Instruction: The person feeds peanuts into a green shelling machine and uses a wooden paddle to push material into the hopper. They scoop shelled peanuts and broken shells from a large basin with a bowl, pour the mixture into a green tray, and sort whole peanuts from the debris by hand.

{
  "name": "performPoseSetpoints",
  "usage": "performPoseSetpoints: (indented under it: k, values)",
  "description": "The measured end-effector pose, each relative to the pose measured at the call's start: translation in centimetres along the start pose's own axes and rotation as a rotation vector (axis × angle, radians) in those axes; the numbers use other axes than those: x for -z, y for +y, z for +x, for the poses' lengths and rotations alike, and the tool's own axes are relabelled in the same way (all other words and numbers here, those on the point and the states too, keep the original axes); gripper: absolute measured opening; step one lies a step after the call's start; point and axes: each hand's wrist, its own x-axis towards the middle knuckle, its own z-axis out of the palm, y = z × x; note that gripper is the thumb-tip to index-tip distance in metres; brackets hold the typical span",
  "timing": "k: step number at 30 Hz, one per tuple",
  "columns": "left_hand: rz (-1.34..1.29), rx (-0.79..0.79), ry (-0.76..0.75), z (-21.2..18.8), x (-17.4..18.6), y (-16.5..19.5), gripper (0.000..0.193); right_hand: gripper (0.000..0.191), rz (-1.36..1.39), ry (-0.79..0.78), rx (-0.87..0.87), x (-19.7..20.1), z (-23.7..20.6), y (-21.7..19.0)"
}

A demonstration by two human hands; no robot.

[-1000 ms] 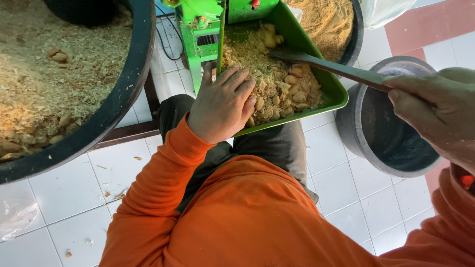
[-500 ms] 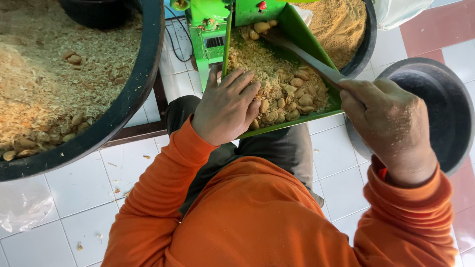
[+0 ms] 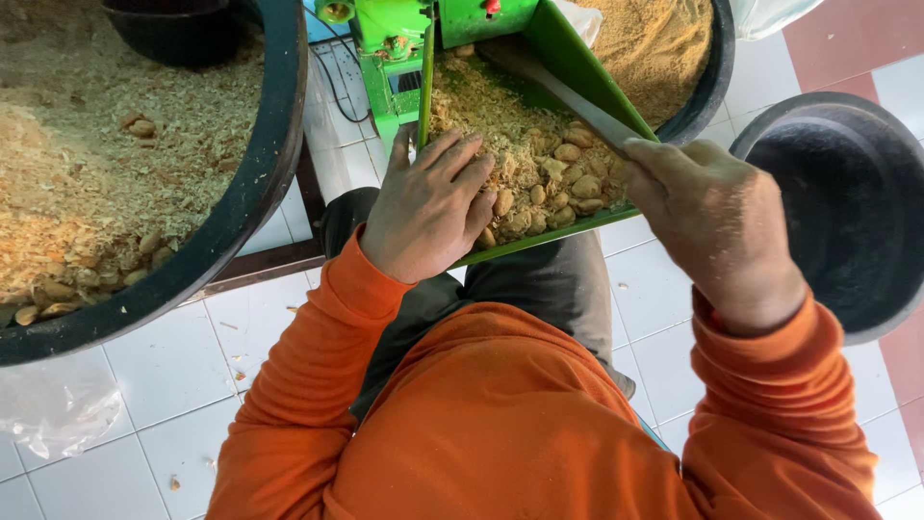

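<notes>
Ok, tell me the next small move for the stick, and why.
Probably draw the stick down the green tray toward the left hand. The right hand grips it with its tip far up the tray, and nuts and husk lie piled between the hands.

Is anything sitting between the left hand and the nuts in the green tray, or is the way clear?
Nothing visible blocks it. The left hand already rests on the nuts and husks in the green tray, fingers spread. The right hand grips a flat stick reaching into the tray further right, apart from the left.

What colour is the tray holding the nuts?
Bright green tray, seen in the head view.
</notes>
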Motion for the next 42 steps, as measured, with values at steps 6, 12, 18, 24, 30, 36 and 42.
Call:
performPoseSetpoints:
  k: [6, 12, 18, 24, 30, 36, 42]
  values:
    - [-0.012, 0.006, -0.011, 0.1, -0.3, -0.1, 0.033, 0.019, -0.006, 0.04, 0.051, -5.1, 1.3, 0.0]
    - [-0.021, -0.004, 0.009, -0.1, -0.3, -0.1, 0.032, 0.019, 0.198, -0.117, -0.085, -2.9, 2.6, -1.0]
    - [-0.047, -0.006, 0.003, -0.1, 0.1, 0.0, 0.033, 0.018, -0.213, -0.209, 0.18, 6.6, 0.3, -1.5]
    - [-0.032, -0.028, 0.058, -0.1, 0.1, 0.0, 0.034, 0.016, 0.118, -0.157, 0.083, 1.9, 1.0, -2.5]
    - [-0.06, -0.006, 0.062, -0.1, 0.5, 0.2, 0.028, 0.014, 0.009, 0.028, -0.074, -4.0, 3.1, -3.9]
    - [-0.003, -0.007, 0.008, 0.0, 0.3, 0.1, 0.032, 0.013, 0.095, -0.003, -0.092, 2.0, 0.5, -0.9]
    - [-0.028, -0.347, -0.081, 3.3, -2.0, -0.1, 0.04, 0.017, 0.528, -0.005, -0.436, 6.7, -5.2, 5.9]
